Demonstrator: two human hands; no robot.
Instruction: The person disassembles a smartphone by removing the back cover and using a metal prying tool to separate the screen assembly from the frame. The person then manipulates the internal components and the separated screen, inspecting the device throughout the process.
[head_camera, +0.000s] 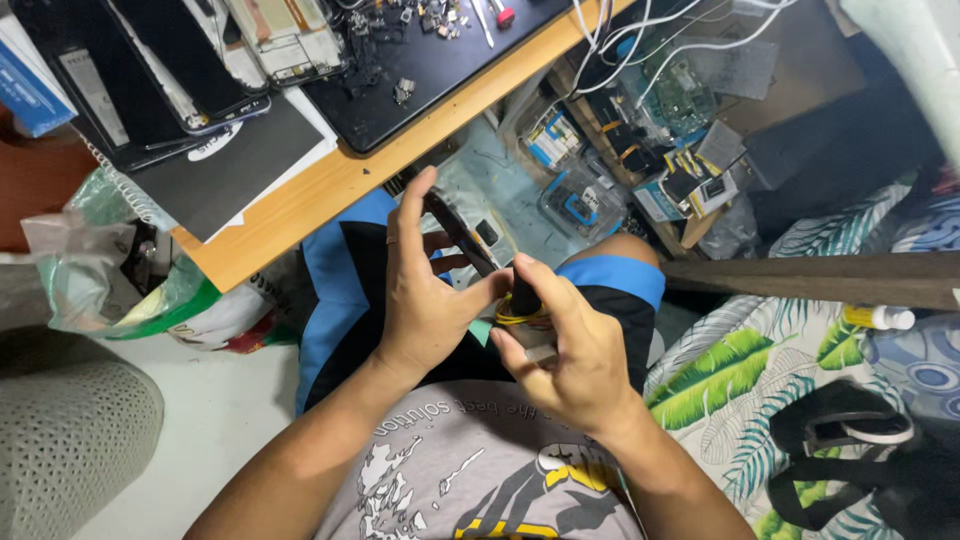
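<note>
My left hand (422, 290) grips a thin dark slab, likely a phone (462, 236), held edge-on above my lap; my index finger lies along its top edge. My right hand (565, 358) is closed around a small dark bottle-like tool (524, 297) wrapped with yellow rubber bands, its tip against the phone's lower end. Both hands meet over my blue and black shorts (345, 280).
A wooden desk (330, 190) at upper left carries a black mat, phone parts and small loose pieces. Boxes of components (600, 170) sit on the floor ahead. A plastic bag (110, 270) hangs at left. A leaf-patterned cover (740, 370) and black strap (850, 430) lie at right.
</note>
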